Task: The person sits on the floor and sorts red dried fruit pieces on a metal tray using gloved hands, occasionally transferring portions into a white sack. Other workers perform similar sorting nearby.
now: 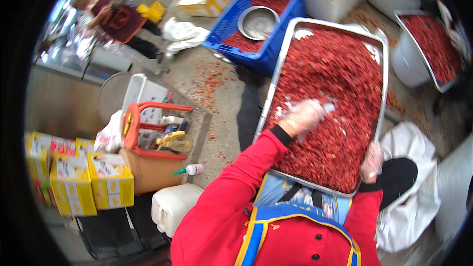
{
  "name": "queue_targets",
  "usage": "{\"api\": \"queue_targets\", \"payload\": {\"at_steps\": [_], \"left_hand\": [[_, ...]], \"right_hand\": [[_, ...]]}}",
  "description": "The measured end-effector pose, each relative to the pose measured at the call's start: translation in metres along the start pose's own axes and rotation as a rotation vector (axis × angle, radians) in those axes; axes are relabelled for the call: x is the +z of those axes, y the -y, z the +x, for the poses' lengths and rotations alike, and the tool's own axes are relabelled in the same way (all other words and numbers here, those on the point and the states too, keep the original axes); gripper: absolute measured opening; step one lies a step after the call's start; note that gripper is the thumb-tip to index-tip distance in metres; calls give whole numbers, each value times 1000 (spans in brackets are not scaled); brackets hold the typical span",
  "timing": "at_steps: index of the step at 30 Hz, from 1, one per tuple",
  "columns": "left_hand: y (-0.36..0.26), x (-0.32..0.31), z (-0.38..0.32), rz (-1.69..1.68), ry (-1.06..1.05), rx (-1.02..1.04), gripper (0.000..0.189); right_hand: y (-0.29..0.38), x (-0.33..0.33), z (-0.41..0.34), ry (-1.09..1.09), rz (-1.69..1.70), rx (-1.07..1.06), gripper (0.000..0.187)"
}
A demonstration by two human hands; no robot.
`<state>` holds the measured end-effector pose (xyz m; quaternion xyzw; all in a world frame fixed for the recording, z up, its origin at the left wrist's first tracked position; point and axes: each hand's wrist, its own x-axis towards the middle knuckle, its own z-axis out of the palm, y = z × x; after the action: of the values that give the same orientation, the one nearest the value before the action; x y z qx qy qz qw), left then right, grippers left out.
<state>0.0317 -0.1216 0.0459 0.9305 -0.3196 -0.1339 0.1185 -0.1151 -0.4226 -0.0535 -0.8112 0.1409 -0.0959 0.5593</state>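
A metal tray heaped with red chili pieces lies across my lap and tilts in the view. My left hand, in a clear plastic glove, reaches into the heap near the tray's left side. Motion blur hides its fingertips, and a pale patch shows just beyond them, so whether it holds anything cannot be told. At the lower right, my right hand, also gloved, grips the tray's edge. Bare shiny metal shows through the chili in a few spots.
Beyond the tray stands a blue plastic crate with chili and a metal bowl. Another chili tray rests on a white bucket at right. To the left are a red stool, a white jug and yellow boxes. A person stands farther off.
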Motion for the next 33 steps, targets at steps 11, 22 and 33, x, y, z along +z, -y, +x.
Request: {"api": "queue_targets", "payload": {"at_steps": [11, 22, 33], "left_hand": [[-1, -3, -7, -245, -3, -39, 27], [-10, -17, -7, 100, -125, 70, 13], [3, -44, -39, -223, -513, -104, 18]], "right_hand": [[-13, 10, 6, -4, 657, 254, 25], [-18, 6, 7, -4, 147, -42, 25], [4, 8, 2, -37, 456, 181, 24]]}}
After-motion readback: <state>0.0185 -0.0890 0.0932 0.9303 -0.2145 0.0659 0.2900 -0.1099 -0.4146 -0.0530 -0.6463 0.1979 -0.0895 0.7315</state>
